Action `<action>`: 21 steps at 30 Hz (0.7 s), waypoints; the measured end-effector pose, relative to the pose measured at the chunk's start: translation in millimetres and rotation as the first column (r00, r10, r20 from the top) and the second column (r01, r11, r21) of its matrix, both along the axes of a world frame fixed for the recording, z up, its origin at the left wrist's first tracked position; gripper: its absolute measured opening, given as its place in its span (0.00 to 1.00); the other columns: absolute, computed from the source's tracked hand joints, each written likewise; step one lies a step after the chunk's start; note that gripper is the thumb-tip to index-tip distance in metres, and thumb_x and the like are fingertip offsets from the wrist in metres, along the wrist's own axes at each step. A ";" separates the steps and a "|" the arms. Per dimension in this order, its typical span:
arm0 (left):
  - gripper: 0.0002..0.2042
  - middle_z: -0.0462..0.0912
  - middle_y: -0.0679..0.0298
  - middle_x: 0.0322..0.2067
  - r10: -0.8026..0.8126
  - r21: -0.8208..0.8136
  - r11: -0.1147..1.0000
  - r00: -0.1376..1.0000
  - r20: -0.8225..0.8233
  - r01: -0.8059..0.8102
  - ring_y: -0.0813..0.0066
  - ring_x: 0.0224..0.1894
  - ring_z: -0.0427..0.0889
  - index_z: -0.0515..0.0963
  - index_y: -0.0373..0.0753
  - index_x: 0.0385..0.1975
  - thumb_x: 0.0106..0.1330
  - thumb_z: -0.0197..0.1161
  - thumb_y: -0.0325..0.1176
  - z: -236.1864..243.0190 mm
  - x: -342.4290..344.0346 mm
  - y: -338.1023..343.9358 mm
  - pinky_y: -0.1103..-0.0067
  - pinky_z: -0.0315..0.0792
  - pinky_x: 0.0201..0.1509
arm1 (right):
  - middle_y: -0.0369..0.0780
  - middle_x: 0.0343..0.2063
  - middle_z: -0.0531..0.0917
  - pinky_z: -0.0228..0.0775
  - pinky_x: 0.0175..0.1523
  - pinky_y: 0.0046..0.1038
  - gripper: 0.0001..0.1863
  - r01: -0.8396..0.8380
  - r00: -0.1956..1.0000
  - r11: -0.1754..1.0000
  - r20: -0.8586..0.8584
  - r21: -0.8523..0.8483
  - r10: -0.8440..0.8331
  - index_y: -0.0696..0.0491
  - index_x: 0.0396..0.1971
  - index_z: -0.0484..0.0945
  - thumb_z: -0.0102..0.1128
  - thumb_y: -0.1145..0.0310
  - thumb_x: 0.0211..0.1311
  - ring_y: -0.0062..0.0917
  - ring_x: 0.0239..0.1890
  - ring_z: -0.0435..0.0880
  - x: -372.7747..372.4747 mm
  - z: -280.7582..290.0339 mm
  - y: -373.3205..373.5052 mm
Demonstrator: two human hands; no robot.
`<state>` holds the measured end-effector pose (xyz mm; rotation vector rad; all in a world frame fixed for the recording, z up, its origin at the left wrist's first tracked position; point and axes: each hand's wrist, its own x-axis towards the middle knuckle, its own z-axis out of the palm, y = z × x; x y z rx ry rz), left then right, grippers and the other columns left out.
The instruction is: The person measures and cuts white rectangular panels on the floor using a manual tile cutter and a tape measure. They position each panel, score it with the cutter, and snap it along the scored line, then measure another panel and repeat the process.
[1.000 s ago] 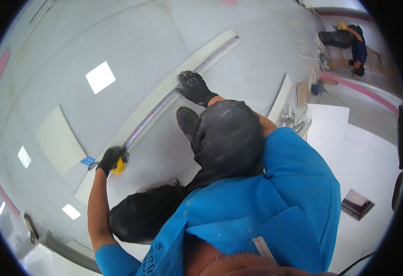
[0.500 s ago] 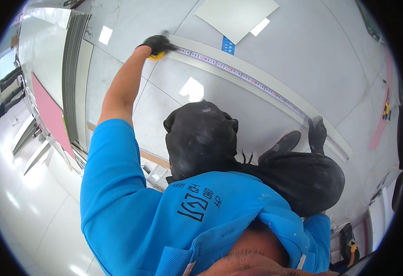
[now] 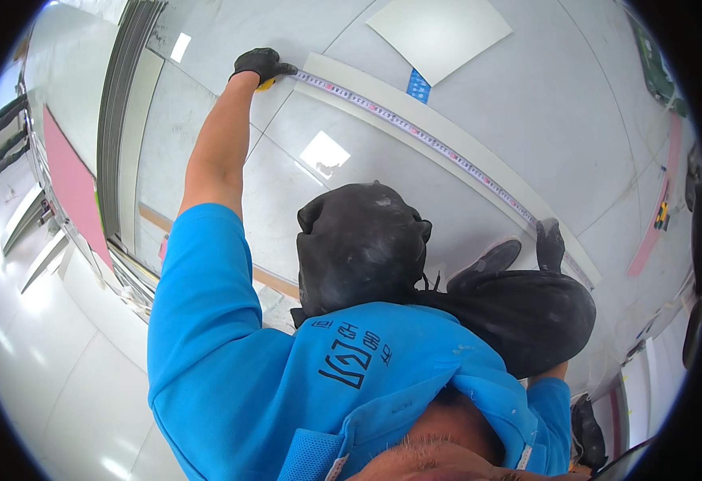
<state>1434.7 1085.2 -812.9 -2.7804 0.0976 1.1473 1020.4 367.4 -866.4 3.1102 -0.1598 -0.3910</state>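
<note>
My left hand [image 3: 261,64], in a black glove, is closed around a yellow tape measure [image 3: 266,84], most of which the glove hides. It is just off the far left end of a long pale strip [image 3: 399,96] lying on the floor. The printed tape blade [image 3: 415,128] runs out along the strip toward the near right. Near the strip's other end my right hand [image 3: 550,244], also black-gloved, has its fingertips together on the blade. More of the blade shows beyond that hand.
A pale sheet [image 3: 439,36] lies past the strip, with a blue perforated piece [image 3: 418,86] beside it. Stacked grey panels [image 3: 119,120] and a pink board [image 3: 74,180] stand at left. On the right lies a pink strip [image 3: 647,240] with a yellow-black tool [image 3: 662,215]. My shoe [image 3: 491,260] is near my right hand.
My left hand has moved slightly left, away from the strip's end, with the tape measure in it. My right hand stays on the blade. The whole view has shifted a little.
</note>
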 end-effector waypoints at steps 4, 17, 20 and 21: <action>0.29 0.83 0.62 0.33 0.016 0.009 1.000 1.000 -0.010 -0.016 0.62 0.39 0.81 0.81 0.45 0.30 0.55 0.57 0.69 -3.5 2.1 0.2 0.70 0.73 0.43 | 0.59 0.42 0.81 0.74 0.50 0.42 0.31 -0.022 0.999 1.000 0.031 0.003 0.022 0.68 0.51 0.71 0.56 0.52 0.66 0.50 0.45 0.81 0.1 1.6 2.5; 0.31 0.83 0.60 0.34 -0.090 0.144 0.986 0.994 0.058 0.081 0.61 0.40 0.81 0.81 0.43 0.31 0.57 0.53 0.70 1.6 -3.6 -13.4 0.68 0.74 0.42 | 0.55 0.43 0.81 0.74 0.48 0.42 0.30 0.085 0.996 0.996 -0.027 0.004 -0.085 0.62 0.52 0.71 0.53 0.48 0.66 0.47 0.43 0.82 -3.7 -13.7 -5.8; 0.31 0.83 0.60 0.36 -0.106 0.202 0.976 0.991 0.085 0.087 0.61 0.42 0.82 0.81 0.43 0.33 0.59 0.52 0.69 6.3 -5.5 -22.2 0.68 0.74 0.43 | 0.53 0.45 0.81 0.74 0.46 0.42 0.29 0.085 0.996 0.996 -0.021 -0.003 -0.085 0.59 0.55 0.69 0.52 0.48 0.67 0.45 0.42 0.82 -9.9 -24.1 -13.0; 0.31 0.83 0.60 0.36 -0.109 0.211 0.973 0.991 0.075 0.091 0.61 0.42 0.82 0.81 0.43 0.33 0.59 0.52 0.69 10.5 -5.7 -25.7 0.68 0.74 0.43 | 0.52 0.45 0.81 0.74 0.46 0.41 0.29 0.057 0.998 0.998 -0.001 0.030 -0.057 0.58 0.56 0.69 0.54 0.49 0.66 0.45 0.42 0.83 -11.8 -24.2 -12.8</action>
